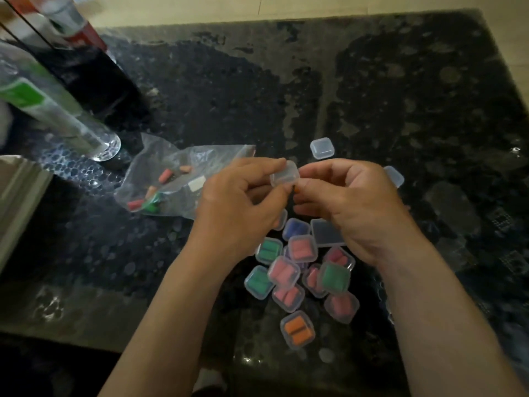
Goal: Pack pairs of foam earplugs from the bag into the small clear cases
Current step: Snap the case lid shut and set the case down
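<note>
Many filled clear square cases [300, 270] lie heaped near the person, a few coloured foam earplugs [148, 196] remain in the crumpled clear bag [171, 167], and the left hand [237, 202] and right hand [352, 202] pinch another small clear case [284, 174] between them, so packing looks mostly done.

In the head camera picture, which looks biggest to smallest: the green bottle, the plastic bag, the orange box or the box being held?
1. Green bottle, partly cut off at the edge.
2. Plastic bag.
3. Orange box and held box: they look about the same, so no ranking.
</note>
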{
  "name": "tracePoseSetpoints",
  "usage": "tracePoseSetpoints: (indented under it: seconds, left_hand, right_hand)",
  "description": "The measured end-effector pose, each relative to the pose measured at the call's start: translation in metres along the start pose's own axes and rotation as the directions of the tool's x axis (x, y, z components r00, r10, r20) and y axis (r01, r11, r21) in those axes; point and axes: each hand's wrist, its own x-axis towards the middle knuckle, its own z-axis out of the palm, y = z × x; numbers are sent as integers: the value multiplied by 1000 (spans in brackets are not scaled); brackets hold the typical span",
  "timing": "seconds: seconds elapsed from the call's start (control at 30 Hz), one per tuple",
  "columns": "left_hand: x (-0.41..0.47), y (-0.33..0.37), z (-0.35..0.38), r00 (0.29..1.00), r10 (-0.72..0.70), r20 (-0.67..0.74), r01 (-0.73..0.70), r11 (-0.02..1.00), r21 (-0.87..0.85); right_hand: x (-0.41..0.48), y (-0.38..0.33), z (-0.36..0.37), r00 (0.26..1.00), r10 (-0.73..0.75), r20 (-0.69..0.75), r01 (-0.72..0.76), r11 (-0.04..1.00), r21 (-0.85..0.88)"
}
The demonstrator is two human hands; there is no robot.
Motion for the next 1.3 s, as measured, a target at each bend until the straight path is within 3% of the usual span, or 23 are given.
tracePoseSetpoints:
  seconds: [0.4, 0.6, 0.9, 1.0, 1.1, 1.2, 1.3]
  left_hand:
    - [0, -5, -9, 972, 210, 101, -228, 946, 231]
    - [-3, -3, 0, 947, 322, 26, -318, 915, 248]
    - [-8, -6, 15, 921, 377, -94, -344, 904, 253]
    - [-4, 1, 10, 939, 289, -184, -251, 946, 206]
    - [-1, 8, 7, 981, -16, -194, 14, 1000, -13]
    - [1, 9, 5, 948, -284, -146, 230, 924, -306]
    - [4, 1, 2, 915, -364, -173, 283, 886, -368]
  right_hand:
    - [-2, -1, 4, 999, 17, 44, -17, 1000, -3]
    - [2, 1, 4, 998, 61, 10, -62, 992, 112]
    - [3, 5, 0, 997, 70, -44, -67, 996, 61]
    - [1, 5, 3, 998, 60, -37, -60, 998, -3]
    - [-1, 3, 3, 1000, 16, 10, -16, 999, -41]
    - [1, 3, 2, 1000, -16, 10, 17, 996, -92]
    - [2, 1, 1, 999, 10, -49, -6, 996, 94]
